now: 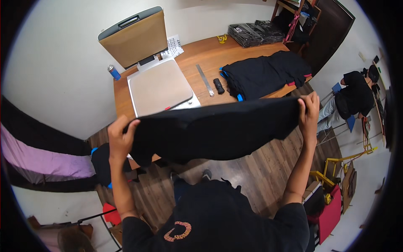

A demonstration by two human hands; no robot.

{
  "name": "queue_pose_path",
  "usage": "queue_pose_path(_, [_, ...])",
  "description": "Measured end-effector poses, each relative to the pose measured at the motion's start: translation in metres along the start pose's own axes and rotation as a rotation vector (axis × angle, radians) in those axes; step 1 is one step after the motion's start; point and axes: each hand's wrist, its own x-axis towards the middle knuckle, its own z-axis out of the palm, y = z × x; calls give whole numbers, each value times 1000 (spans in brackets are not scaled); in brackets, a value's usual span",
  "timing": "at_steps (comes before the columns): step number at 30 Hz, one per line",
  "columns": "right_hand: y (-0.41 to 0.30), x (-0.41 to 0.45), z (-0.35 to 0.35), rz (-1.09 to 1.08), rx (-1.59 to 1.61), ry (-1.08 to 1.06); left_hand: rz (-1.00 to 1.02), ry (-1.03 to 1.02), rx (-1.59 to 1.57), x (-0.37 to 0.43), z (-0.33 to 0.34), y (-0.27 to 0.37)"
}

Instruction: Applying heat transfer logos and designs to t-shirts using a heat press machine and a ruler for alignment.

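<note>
Between my two raised hands hangs a piece of black fabric (217, 132), stretched wide along its top edge. My left hand (121, 135) pinches its left corner, and my right hand (309, 111) grips the right corner. The cloth's lower edge droops unevenly over the floor and covers the table's front. Just beyond it a heat press stands raised, its lower platen (160, 86) bare and its lid (135, 37) tilted up. On the table to the right lies a stack of folded black garments (264, 74) with blue and pink bits at the edges.
The wooden table (201, 52) also bears a steel ruler (204, 80), a small black roll (218, 86), a yellow tape measure (222, 38) and bagged black garments (252, 33). A spray can (114, 72) stands at its left edge. Another person (355, 94) works at the right.
</note>
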Motion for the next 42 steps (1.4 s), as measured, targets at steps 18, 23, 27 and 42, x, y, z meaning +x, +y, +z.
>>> queue_pose_path(18, [1,-3,-29,186,318,85,50,155,-64,21,-44,13])
queue_pose_path(23, [-5,-38,-78,277,392,-386,-225,-721,-335,-17,-71,15])
queue_pose_path(27, [6,-58,-74,222,433,-222,-244,-457,-396,-50,-65,15])
queue_pose_path(42, [-8,29,58,90,538,-92,-402,56,-154,-102,-64,37])
